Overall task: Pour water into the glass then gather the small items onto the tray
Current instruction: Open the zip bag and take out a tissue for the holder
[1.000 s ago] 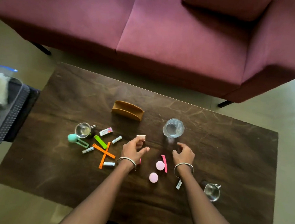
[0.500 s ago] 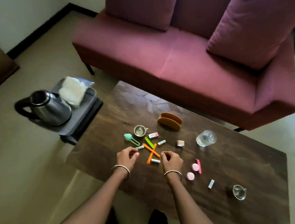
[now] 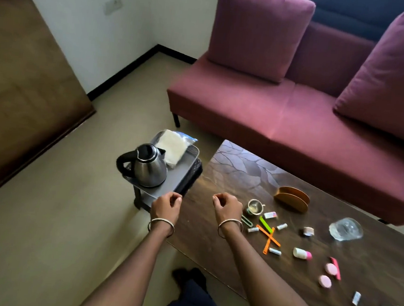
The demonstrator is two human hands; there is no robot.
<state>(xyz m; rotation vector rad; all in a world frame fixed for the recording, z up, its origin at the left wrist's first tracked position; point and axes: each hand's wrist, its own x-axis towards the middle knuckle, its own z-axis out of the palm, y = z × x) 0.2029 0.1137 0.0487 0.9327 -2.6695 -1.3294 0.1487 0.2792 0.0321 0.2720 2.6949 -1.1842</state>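
Dark wood surface (image 3: 243, 173), maroon sofa (image 3: 284, 116) behind it. Both hands in the air, fingers curled in, nothing visible in either. Left hand (image 3: 167, 204) over near edge of grey tray (image 3: 182, 168); contact unclear. Electric kettle (image 3: 149, 166) and white bundle (image 3: 172, 147) sit on that tray, just beyond the left hand. Right hand (image 3: 226, 207) over the surface's left end. Small items scattered to its right: steel cup (image 3: 255, 206), orange clips (image 3: 269, 236), pink discs (image 3: 330, 269). Glass (image 3: 345, 229) well right of both hands.

The dark wooden surface (image 3: 231, 170) carries a glass (image 3: 345, 229), a wooden holder (image 3: 292, 200), a metal cup (image 3: 255, 206), crossed orange sticks (image 3: 269, 238), two pink discs (image 3: 330, 268) and small tubes (image 3: 275, 251).
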